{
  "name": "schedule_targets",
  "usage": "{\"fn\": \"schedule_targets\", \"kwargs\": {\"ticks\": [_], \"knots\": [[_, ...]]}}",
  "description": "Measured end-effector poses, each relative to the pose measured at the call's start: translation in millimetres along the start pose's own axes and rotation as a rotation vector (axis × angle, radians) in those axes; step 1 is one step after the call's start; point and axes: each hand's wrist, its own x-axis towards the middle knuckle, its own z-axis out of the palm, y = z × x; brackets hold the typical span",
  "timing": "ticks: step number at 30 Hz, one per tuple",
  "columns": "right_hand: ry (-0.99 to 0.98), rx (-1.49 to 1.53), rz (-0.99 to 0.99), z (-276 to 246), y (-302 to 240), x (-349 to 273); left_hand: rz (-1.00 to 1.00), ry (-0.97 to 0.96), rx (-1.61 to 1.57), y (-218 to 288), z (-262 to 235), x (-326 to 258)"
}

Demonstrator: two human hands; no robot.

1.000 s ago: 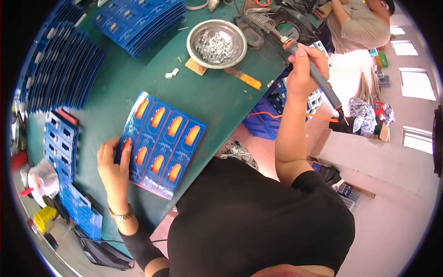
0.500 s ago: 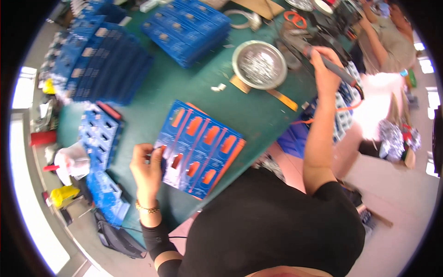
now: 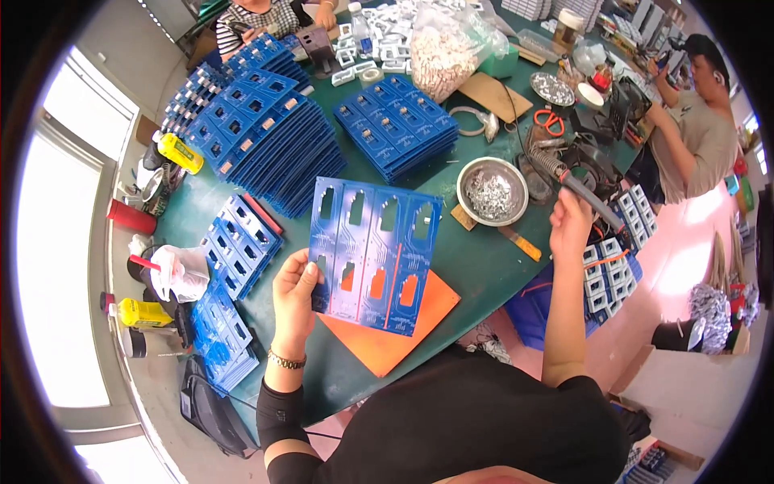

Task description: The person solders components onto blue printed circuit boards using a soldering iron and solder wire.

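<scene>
Two hands are at work here: the left hand [image 3: 297, 292] is closed on the left edge of a blue panel of circuit boards [image 3: 372, 252], thumb on its face, holding it tilted up off the green table [image 3: 476, 278] with nothing but cut-out windows showing in it. Just under the panel's lower edge lies an orange sheet [image 3: 397, 331], flat on the table and showing through the lower windows. The right hand [image 3: 571, 219], well to the right of the panel, is wrapped shut around the handle of a soldering iron [image 3: 582, 187], raised and clear of the panel. Between panel and iron sits a round metal bowl of small silvery parts [image 3: 493, 191]. Behind the panel rise stacks of blue boards [image 3: 397, 125], already fitted with small parts, and more stand to its left [image 3: 240, 242]. Judged from this, many boards look finished, while the held panel looks bare and unsoldered, so its own work seems barely begun.
</scene>
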Motion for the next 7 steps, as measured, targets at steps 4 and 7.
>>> {"fn": "schedule_targets", "kwargs": {"ticks": [4, 7], "knots": [[-0.258, 0.090, 0.296, 54, -11, -81, 0.041, -0.004, -0.206, 7, 13, 4], [-0.700, -0.154, 0.166, 70, -6, -117, -0.052, -0.084, -0.446, 15, 26, 0]]}}
